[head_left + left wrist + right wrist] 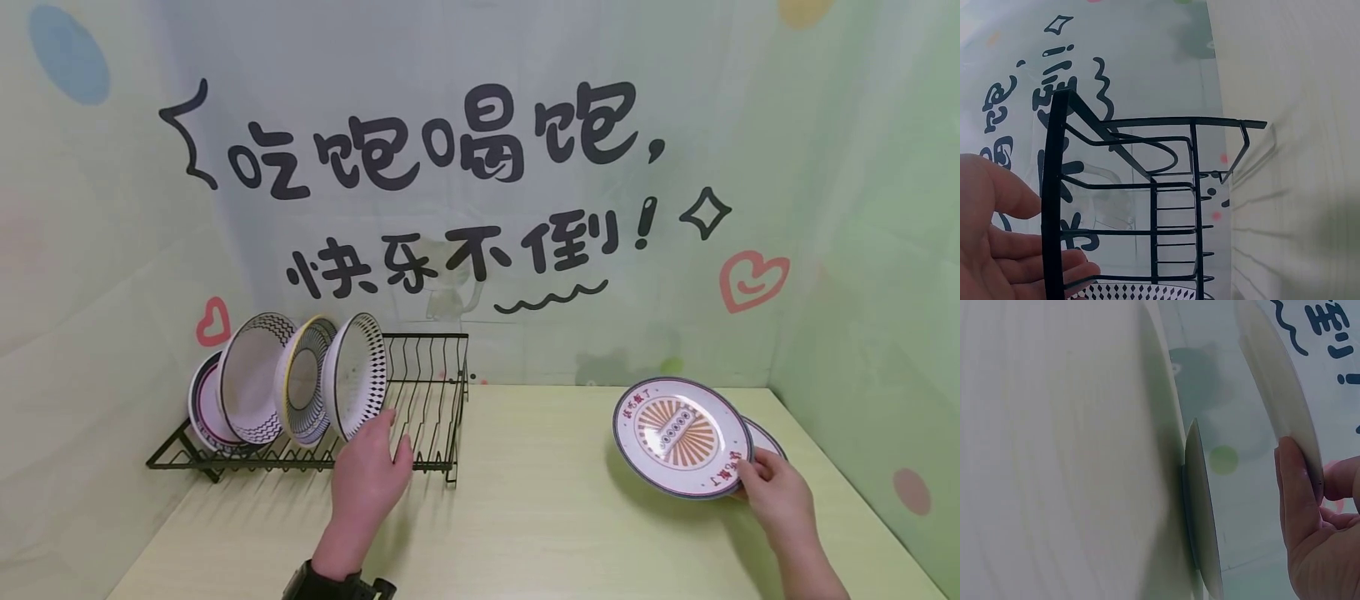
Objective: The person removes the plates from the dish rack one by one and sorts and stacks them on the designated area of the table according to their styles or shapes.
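My right hand pinches the right edge of a white plate with a dark blue rim and an orange sunburst, thumb on top. The plate is raised and tilted. Partly hidden behind it, a second plate lies lower; the right wrist view shows this lower plate separate from the held one. On the left, my left hand is at the front of the black dish rack, fingers extended beside the lower edge of a white bowl with black diamonds inside. The bowl stands on its side in the rack.
Left of that bowl stand a yellow-rimmed bowl, a larger white bowl and a plate with a black and pink rim. Bare slots show at the rack's right end. A lettered curtain encloses the pale table.
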